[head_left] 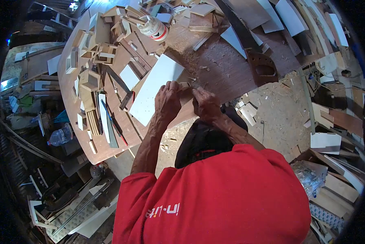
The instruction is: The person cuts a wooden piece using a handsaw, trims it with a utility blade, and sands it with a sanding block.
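The left hand (167,99) and right hand (207,103) meet near the front edge of the wooden worktable (227,81), fingers of both bent inward at a small wood piece (184,85) between them. The piece is largely covered by the fingers, so whether either hand is clamped on it I cannot tell. A white board (158,87) lies just beside the left hand, taking up the surface to that side. Wood shavings (194,61) are scattered beyond the hands. Further right, a handsaw (239,28) lies with its wooden handle (263,68) near the table edge, beside stacked offcuts (290,18). A glue bottle (155,31) with a red-and-white label stands at the far side. Small wooden box frames (105,53) crowd the left end, with a blue-and-red pen-like tool (114,123) nearer the front.
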### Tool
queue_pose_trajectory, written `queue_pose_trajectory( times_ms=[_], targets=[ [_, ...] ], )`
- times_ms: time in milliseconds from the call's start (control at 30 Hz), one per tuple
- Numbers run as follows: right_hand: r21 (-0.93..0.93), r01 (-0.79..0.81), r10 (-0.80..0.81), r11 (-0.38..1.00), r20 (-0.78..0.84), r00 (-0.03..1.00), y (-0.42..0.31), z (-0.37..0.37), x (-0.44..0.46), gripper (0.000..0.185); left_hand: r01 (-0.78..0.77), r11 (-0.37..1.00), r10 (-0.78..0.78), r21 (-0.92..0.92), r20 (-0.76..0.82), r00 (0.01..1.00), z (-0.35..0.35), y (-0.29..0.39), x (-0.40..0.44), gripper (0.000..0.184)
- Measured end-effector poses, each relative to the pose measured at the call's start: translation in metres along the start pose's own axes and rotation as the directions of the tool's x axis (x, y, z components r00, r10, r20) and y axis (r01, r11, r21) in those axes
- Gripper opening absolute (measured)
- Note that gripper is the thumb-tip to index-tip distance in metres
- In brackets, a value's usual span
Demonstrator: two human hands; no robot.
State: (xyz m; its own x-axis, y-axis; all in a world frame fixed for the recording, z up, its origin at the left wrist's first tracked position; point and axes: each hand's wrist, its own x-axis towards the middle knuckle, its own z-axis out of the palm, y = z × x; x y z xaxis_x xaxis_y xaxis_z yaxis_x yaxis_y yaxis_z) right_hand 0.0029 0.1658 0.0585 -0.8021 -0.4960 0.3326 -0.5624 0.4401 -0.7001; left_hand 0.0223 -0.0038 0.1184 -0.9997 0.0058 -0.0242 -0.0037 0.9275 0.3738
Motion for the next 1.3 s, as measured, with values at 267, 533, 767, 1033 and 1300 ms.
queue_pose_trajectory(
  times_ms=[267,533,767,1033,1300],
  targets=[
    [-0.023,-0.018,0.018,1.000,0.005,1.000,0.001,0.012,0.006,0.012,0.004,1.000,-0.004,-0.003,0.003,1.000,0.001,0.000,-0.002,0.018],
    [0.042,-0.003,0.004,0.999,-0.027,1.000,0.004,0.011,0.001,0.009,0.037,0.999,-0.037,0.015,0.020,0.999,-0.001,0.003,0.001,0.019],
    [0.037,-0.118,0.113,0.992,0.119,0.986,0.019,0.023,-0.008,0.022,0.034,0.999,-0.034,0.012,0.024,0.999,-0.003,0.004,-0.002,0.020],
    [-0.031,-0.146,0.149,0.989,0.139,0.979,0.028,0.009,-0.023,0.012,0.028,0.999,-0.027,-0.043,0.036,0.999,-0.010,0.002,-0.001,0.018],
    [0.608,-0.716,0.746,0.342,0.288,0.601,0.029,-0.030,0.007,0.020,0.268,0.645,-0.174,-0.716,0.205,0.963,-0.016,-0.010,-0.022,0.016]
  ],
)
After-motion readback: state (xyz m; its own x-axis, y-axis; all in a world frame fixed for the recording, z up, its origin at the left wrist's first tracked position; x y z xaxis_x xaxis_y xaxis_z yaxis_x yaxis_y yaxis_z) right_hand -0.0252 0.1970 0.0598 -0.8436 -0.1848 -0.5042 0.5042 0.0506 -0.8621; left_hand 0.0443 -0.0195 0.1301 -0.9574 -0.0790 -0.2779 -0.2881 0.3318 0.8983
